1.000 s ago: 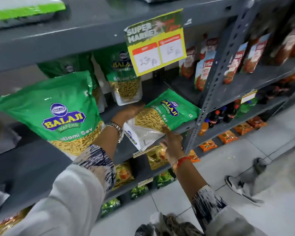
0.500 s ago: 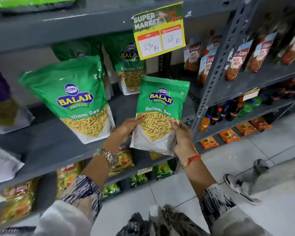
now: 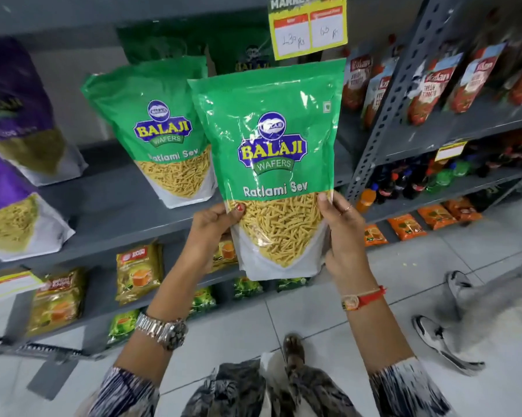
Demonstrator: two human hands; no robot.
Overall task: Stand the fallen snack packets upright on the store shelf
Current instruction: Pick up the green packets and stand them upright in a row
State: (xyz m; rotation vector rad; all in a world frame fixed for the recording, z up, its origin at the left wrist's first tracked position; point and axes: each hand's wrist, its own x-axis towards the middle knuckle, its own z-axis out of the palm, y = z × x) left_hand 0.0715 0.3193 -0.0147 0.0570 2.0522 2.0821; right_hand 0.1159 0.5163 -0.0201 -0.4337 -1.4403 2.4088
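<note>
A green Balaji Ratlami Sev packet is held upright in the air in front of the grey shelf. My left hand grips its lower left edge and my right hand grips its lower right edge. Its bottom hangs below the shelf's front edge. A second green packet of the same kind stands upright on the shelf just to the left and behind. Another green packet stands further back, mostly hidden.
Purple packets lean at the shelf's left end. A yellow price card hangs from the shelf above. A perforated upright post bounds the bay on the right, with red tomato pouches beyond. Another person's shoes are on the floor.
Both hands have lifted the green packet off the shelf, turned it from lying to upright, and brought it closer to the camera. The view has shifted left and down.
</note>
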